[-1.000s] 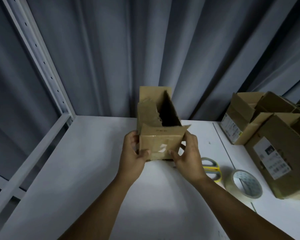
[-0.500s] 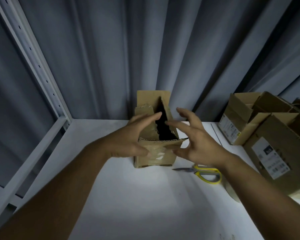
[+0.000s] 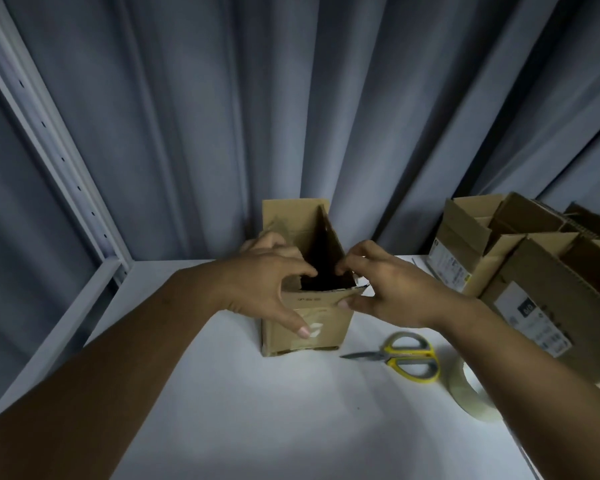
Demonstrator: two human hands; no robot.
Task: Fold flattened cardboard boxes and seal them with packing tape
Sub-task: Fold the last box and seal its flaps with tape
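Since 0.5 s ago: both hands, then spread above the opening, are down on the box (image 3: 305,327). Left hand (image 3: 267,282): fingers curl over the 9 o'clock flap, thumb on the front face. Right hand (image 3: 392,289): grip narrow, apparently pinching the front flap's corner at 3 o'clock; blurred. Box stands upright mid-bench (image 3: 274,420), unmoved. Count: one box in work, one scissors (image 3: 407,355), one tape roll (image 3: 465,398) at 4 o'clock, at least two open cartons (image 3: 471,251) at 2 o'clock.
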